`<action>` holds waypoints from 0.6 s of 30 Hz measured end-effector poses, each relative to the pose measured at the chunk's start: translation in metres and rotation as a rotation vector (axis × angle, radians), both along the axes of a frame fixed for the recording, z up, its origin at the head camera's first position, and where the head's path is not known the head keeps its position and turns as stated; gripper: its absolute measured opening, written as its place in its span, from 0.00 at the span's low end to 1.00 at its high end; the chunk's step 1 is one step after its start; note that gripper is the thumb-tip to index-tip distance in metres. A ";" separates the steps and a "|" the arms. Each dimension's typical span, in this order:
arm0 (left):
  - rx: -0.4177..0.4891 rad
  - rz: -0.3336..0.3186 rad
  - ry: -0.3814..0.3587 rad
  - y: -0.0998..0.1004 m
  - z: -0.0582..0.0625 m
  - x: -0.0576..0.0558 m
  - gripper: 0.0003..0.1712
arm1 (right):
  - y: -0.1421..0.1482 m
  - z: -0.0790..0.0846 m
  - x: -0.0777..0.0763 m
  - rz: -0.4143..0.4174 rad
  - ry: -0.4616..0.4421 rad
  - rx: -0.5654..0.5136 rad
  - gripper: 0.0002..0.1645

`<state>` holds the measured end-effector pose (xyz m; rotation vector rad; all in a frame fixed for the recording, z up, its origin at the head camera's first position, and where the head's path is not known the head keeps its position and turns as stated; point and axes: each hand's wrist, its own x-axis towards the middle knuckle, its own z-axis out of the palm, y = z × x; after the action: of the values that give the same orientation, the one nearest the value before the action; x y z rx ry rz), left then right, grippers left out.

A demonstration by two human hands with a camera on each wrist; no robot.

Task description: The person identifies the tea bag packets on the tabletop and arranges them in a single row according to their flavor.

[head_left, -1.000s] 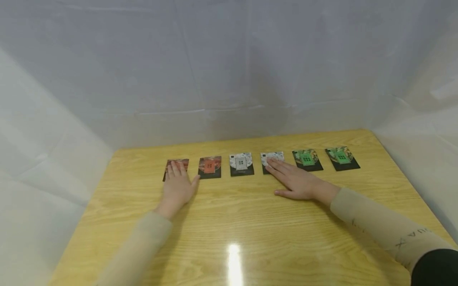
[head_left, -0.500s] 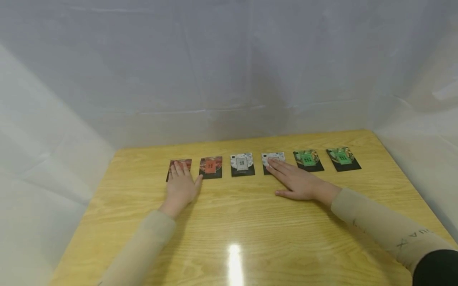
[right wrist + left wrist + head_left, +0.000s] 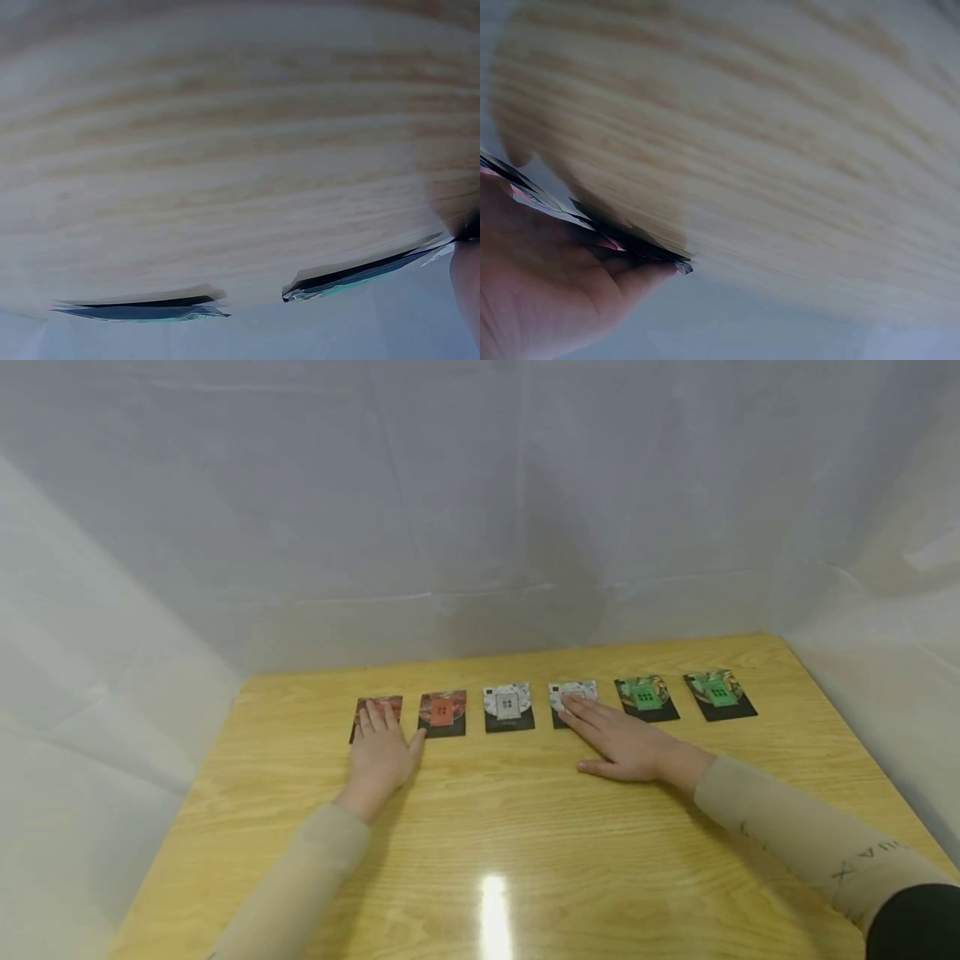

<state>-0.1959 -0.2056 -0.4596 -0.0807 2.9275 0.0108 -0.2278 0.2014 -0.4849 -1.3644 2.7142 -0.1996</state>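
A row of flat, glossy packets lies across the far part of the table. My left hand (image 3: 378, 758) rests with straight fingers on the leftmost red packet (image 3: 397, 705), its thumb at the corner of the second red packet (image 3: 441, 712). The left wrist view shows this hand (image 3: 551, 289) low beside a packet's dark edge (image 3: 641, 246). A white packet (image 3: 508, 707) lies between the hands. My right hand (image 3: 626, 743) lies flat, its outstretched fingers over another white packet (image 3: 557, 695) with a reddish label, partly hidden.
Two green packets, one nearer (image 3: 647, 696) and one farther right (image 3: 720, 692), lie beyond my right hand. The wooden table (image 3: 465, 827) ends close to a pale sheet (image 3: 480, 527) behind it. Similar sheeting hangs on both sides.
My left hand has slid slightly to the right, and the leftmost red packet has shifted with it. My right hand and the other packets have stayed in place.
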 end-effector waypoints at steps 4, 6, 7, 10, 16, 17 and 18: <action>0.006 0.005 0.002 0.001 0.002 0.001 0.51 | 0.000 0.001 0.000 0.000 0.000 0.001 0.52; 0.007 0.000 0.008 0.000 0.002 0.001 0.51 | 0.000 0.001 0.001 0.000 0.001 0.003 0.52; 0.008 -0.002 0.009 0.000 0.002 0.001 0.51 | 0.000 0.001 0.001 0.000 0.001 0.003 0.52; 0.010 -0.012 0.023 -0.001 0.000 0.001 0.51 | -0.001 0.002 0.001 0.001 0.004 0.003 0.52; 0.027 -0.019 0.047 -0.004 -0.002 -0.002 0.50 | -0.001 0.003 0.002 0.000 0.003 0.000 0.52; 0.023 -0.022 0.054 -0.005 -0.003 -0.002 0.50 | -0.001 0.003 0.002 -0.001 0.003 0.001 0.52; 0.021 -0.026 0.062 -0.006 -0.003 -0.002 0.50 | -0.001 0.003 0.002 0.000 0.003 0.002 0.52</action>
<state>-0.1977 -0.2115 -0.4624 -0.0398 2.9894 0.0406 -0.2259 0.2002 -0.4820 -1.3649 2.7159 -0.1950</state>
